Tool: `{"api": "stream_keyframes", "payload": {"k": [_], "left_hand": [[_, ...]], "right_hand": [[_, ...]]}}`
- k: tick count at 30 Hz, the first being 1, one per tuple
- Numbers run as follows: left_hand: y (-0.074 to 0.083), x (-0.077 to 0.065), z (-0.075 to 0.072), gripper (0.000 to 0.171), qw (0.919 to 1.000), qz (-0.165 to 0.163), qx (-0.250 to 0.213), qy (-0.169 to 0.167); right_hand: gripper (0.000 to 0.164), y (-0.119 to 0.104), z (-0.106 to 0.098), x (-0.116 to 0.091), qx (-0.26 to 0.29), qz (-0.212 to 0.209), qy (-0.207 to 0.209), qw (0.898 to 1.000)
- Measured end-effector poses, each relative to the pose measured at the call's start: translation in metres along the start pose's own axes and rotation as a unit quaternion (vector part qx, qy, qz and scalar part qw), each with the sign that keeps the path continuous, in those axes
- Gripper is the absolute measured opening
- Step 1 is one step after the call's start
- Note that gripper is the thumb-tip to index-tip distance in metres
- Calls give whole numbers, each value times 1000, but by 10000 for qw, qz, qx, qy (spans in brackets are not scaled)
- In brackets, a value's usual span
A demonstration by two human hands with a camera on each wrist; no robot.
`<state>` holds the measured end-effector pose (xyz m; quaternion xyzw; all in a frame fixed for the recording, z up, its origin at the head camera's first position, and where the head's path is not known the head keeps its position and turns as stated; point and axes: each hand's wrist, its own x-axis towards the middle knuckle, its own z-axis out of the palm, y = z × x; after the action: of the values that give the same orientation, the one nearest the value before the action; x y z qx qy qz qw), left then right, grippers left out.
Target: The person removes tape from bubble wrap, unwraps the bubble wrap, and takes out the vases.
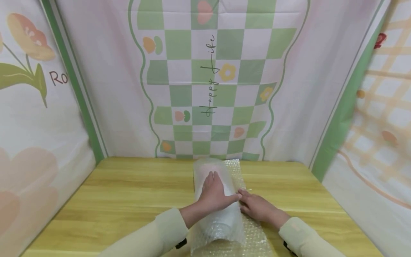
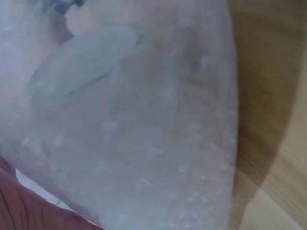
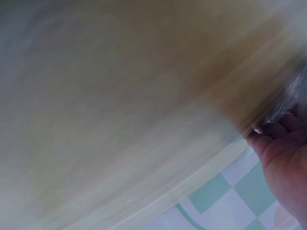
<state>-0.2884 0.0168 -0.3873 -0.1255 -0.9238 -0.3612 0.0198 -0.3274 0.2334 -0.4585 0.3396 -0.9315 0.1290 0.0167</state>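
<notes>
A long, rounded bundle in bubble wrap (image 1: 219,221) lies on the table, pointing away from me. Through the cloudy layers something whitish and pinkish shows, with a pale oval shape in the left wrist view; its kind cannot be made out. My left hand (image 1: 213,192) rests on top of the bundle with straight fingers, its thumb stretched to the right side. At that side my right hand (image 1: 259,207) holds the wrap's edge with bent fingers, close to the left thumb. A loose flap of bubble wrap (image 1: 257,233) lies flat under and right of the bundle.
The wooden table (image 1: 138,189) extends on both sides of the bundle. A printed cloth with green checks (image 1: 179,44) hangs behind its far edge. Patterned cloths (image 1: 29,117) also hang at the left and right sides.
</notes>
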Motion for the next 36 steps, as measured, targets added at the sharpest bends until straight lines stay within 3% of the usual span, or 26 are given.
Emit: {"api": "stream_keyframes", "payload": {"k": [8,16,23,27,36], "left_hand": [[8,1,7,117,9958,45,851,-322],[9,1,11,126,9862,42,1615,-359],[10,-1,11,119,9784,44,2035,-356],[10,-2,11,116,9767,74,2125,-290],[9,-2,9,123,9817,62,1870,-348]], "right_hand": [[47,0,0,1,9,-50,-74,10000],[50,0,-1,0,-23,-53,-54,10000],[52,0,0,0,-44,43,-146,9999],[54,0,0,0,6,72,-139,9999],[60,1,1,1,2,74,-62,10000]]}}
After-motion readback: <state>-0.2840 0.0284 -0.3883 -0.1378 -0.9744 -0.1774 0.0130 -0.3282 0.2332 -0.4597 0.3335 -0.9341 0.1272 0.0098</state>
